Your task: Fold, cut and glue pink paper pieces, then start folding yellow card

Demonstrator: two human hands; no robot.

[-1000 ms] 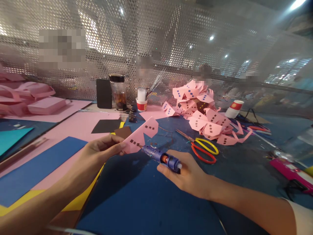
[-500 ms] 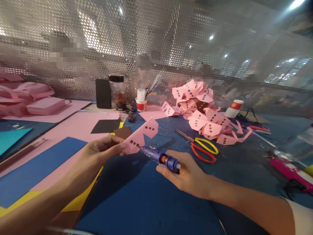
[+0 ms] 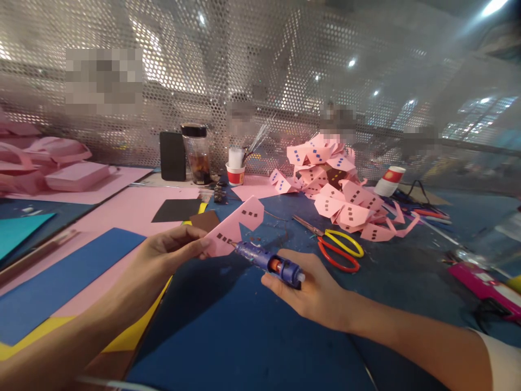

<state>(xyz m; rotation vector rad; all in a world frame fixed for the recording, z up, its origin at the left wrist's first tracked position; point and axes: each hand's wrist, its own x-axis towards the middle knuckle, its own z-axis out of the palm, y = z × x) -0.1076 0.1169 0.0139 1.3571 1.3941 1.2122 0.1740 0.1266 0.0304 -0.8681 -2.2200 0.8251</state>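
My left hand point(image 3: 177, 247) is closed, pinching the lower left end of a pink paper cutout point(image 3: 222, 228) marked with small dark squares. The cutout is held up above the dark blue work surface. In my right hand point(image 3: 313, 288) is a purple hot glue gun point(image 3: 264, 260), its grip hidden by the palm and fingers. The gun's nozzle points left and meets or nearly meets the cutout near the lower row of squares. Just beyond my right hand lie scissors point(image 3: 337, 247) with yellow and red handles.
A heap of similar pink cutouts point(image 3: 325, 163) stands at the back right. Behind are a lidded jar point(image 3: 197, 155) and a paper cup point(image 3: 235, 175). Blue sheet point(image 3: 73, 271) and pink sheets point(image 3: 134, 206) lie left. A magenta tool point(image 3: 484, 285) rests at far right. Perforated metal point(image 3: 260, 65) closes the back.
Almost nothing differs. The glue gun and my right hand have shifted very slightly right, while the pink cutout stays in place in my left hand.
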